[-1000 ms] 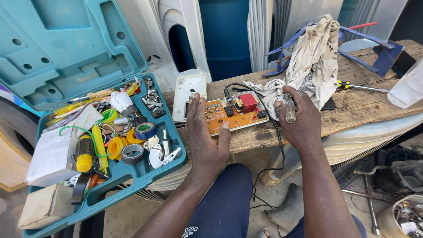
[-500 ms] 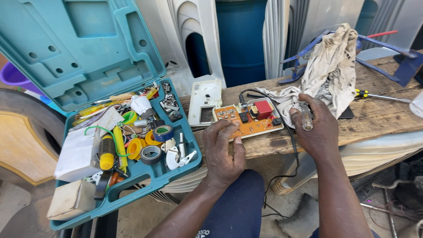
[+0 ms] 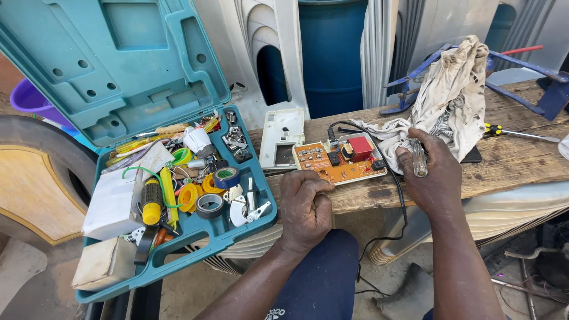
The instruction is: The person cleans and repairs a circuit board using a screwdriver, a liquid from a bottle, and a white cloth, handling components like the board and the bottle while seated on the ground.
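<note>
head view: hands at an orange circuit board [image 3: 341, 163] on the wooden counter [image 3: 510, 163].
left hand [image 3: 305, 207] curled into an empty fist at the counter's near edge, just below the board; right hand [image 3: 430, 175] clamped on a clear-handled screwdriver [image 3: 418, 157], just right of it. board's long axis runs left-right; open teal toolcase [image 3: 195, 228] lies left.

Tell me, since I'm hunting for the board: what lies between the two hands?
In the head view, an orange circuit board lies on the wooden bench between the left hand and right hand.
</note>
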